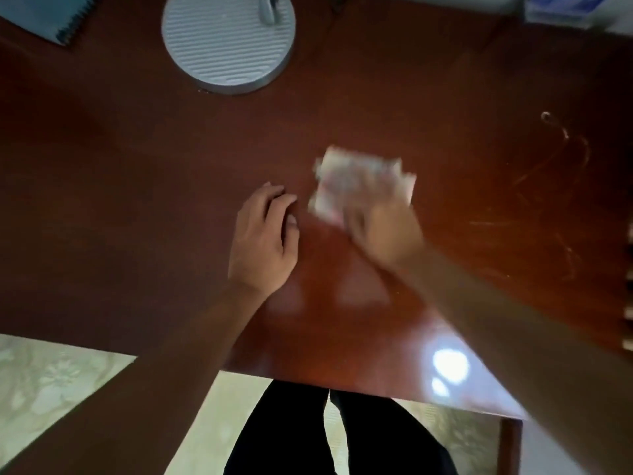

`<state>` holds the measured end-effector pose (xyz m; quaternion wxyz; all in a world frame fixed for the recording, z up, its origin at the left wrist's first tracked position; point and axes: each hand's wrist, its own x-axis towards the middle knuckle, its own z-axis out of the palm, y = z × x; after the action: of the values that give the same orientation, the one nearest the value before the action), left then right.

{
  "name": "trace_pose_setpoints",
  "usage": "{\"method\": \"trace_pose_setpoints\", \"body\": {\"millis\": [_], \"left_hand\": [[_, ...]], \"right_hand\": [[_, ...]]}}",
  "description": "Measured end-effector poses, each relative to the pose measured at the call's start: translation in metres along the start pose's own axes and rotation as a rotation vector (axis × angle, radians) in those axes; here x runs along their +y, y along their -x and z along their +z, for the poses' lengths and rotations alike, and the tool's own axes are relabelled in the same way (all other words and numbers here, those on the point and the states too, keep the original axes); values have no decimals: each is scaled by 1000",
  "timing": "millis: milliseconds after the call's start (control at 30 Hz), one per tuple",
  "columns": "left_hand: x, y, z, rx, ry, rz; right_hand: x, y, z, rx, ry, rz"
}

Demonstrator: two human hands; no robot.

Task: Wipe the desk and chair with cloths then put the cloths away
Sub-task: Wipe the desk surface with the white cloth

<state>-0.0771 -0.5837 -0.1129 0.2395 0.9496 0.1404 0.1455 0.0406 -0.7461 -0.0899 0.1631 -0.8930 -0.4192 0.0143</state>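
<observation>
I am standing at the near edge of the reddish-brown table (137,173), looking down over both my bare forearms; my right hand (380,221) is pressing on a pale folded cloth (356,180) lying on the tabletop right of centre, but the hand is smeared with blur, so I cannot tell whether my grip is curling round the cloth or lying flat on it; my left hand (263,241) is resting on the wood just beside the cloth, not touching it, its grip holding nothing and the fingers lying loosely bent and close together; a round grey ribbed lamp base (226,46) is sitting at the far side; a blue spiral-bound notebook (41,15) is lying in the far left corner; a blue-and-white box (561,8) is showing in the far right corner, its print too blurred to read; faint pale scratches (548,173) are marking the wood to the right.
</observation>
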Motion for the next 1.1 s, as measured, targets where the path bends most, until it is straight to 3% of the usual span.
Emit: {"method": "trace_pose_setpoints", "body": {"millis": [100, 200, 267, 333, 433, 600, 800, 900, 1033, 1100], "left_hand": [[5, -4, -2, -6, -12, 31], [24, -1, -5, -4, 16, 51], [47, 9, -5, -14, 49, 49], [70, 25, 0, -66, 79, 63], [88, 45, 13, -189, 50, 229], [70, 20, 12, -240, -114, 340], [53, 55, 6, -270, -87, 332], [53, 69, 10, -240, -74, 295], [66, 56, 20, -205, -71, 218], [69, 53, 26, -217, -93, 219]], "right_hand": [[34, -30, 0, 40, -10, 103], [-27, 82, 9, 21, -54, -28], [-65, 171, 9, -97, -128, -163], [-61, 207, 10, -119, -146, -254], [-25, 168, 8, -144, -70, -296], [52, 39, -13, 34, 16, 18], [-26, 194, 5, -74, -118, -208], [-3, 174, 5, -104, -123, -306], [74, 64, -10, -25, -14, -20], [94, 49, -17, 4, -26, 46]]}}
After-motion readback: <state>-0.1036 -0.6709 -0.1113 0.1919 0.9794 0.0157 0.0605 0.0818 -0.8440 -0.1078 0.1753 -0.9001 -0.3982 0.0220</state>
